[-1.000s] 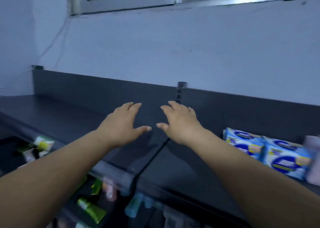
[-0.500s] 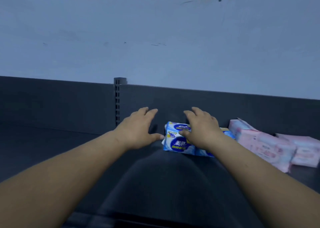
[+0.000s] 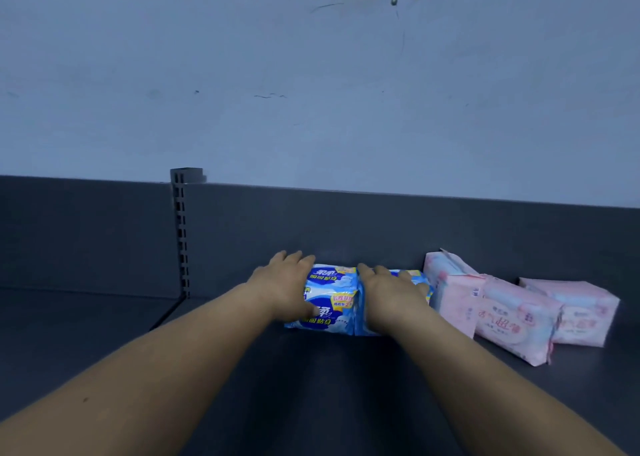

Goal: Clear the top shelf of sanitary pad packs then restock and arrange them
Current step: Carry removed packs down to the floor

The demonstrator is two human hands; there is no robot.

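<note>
Blue pad packs (image 3: 330, 299) lie together on the dark shelf (image 3: 311, 403), pink packs (image 3: 512, 312) just beside.

glossy plastic blue packs (image 3: 329, 299), matt dark shelf (image 3: 311, 403)
</note>
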